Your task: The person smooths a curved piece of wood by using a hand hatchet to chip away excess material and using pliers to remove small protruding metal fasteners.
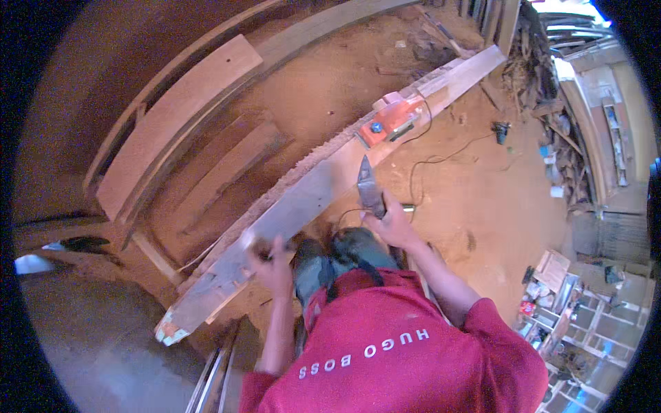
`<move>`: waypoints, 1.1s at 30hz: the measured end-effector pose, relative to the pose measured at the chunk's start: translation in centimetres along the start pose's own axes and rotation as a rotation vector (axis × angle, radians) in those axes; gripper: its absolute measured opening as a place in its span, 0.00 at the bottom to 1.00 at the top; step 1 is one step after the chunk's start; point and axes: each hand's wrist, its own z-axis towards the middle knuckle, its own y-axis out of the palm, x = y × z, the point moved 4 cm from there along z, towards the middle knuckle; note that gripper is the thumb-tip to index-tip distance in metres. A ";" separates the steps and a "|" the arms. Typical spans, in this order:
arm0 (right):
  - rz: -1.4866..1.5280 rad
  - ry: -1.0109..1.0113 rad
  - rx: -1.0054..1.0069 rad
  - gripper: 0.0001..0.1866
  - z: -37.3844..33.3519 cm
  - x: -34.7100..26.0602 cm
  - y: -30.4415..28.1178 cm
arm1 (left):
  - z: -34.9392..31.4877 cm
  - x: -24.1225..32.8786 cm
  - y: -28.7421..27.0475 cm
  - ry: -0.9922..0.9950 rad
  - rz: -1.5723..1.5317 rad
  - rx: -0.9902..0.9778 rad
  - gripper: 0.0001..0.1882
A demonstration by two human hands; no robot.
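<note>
My right hand (391, 221) is closed round a dark grey metal blade tool (370, 191) with its pointed end up, away from my body. Its exact kind is unclear. Below and to the left, my left hand (272, 265) is at the near edge of a long wooden beam (296, 203). Motion smears its fingers, and a pale, roundish blur beside them cannot be made out. The beam runs diagonally from lower left to upper right. An orange-red electric planer (392, 120) rests on it, beyond the blade's tip.
Wood shavings (303, 165) line the beam's far edge. Curved planks (179, 124) lie at the upper left. A dark power cord (447, 160) trails over the sawdust-covered floor. Scrap wood (544, 103) is piled at the right, above a cluttered rack (578, 323).
</note>
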 end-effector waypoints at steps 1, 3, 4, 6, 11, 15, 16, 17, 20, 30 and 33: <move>-0.147 -0.071 0.060 0.22 -0.1 -1.3 -1.1 | 0.8 0.4 3.2 -0.045 0.034 -0.062 0.24; -0.148 -0.078 0.028 0.23 0.0 -4.8 -1.7 | 1.4 3.0 7.9 -0.069 -0.006 -0.225 0.25; -0.197 -0.086 0.025 0.24 0.5 -5.6 -2.2 | 1.3 3.4 10.2 -0.122 -0.185 -0.273 0.25; -0.293 -0.158 0.157 0.25 0.6 -4.0 -4.9 | 0.2 5.2 15.2 -0.199 -0.124 -0.364 0.26; -0.304 -0.011 0.021 0.31 4.0 -0.1 -11.3 | -1.3 4.9 28.4 -0.618 -0.530 -0.533 0.31; -0.352 -0.026 0.031 0.28 8.5 6.0 -17.3 | -2.4 8.3 37.0 -0.783 -0.416 -0.618 0.31; -0.338 -0.062 0.044 0.25 9.6 7.6 -19.2 | -3.1 9.4 39.3 -0.783 -0.367 -0.613 0.31; -0.317 -0.121 0.010 0.24 10.6 7.5 -21.2 | -3.3 10.4 41.1 -0.778 -0.315 -0.594 0.31; -0.308 -0.053 -0.024 0.23 13.6 11.4 -26.7 | -4.7 9.8 47.9 -0.811 -0.442 -0.577 0.32; -0.369 0.173 -0.119 0.25 18.8 20.5 -43.1 | -6.3 11.3 62.7 -0.635 -0.058 -0.909 0.32; -0.508 0.268 -0.147 0.27 20.2 23.0 -47.4 | -2.6 8.1 61.9 0.030 0.291 -1.092 0.26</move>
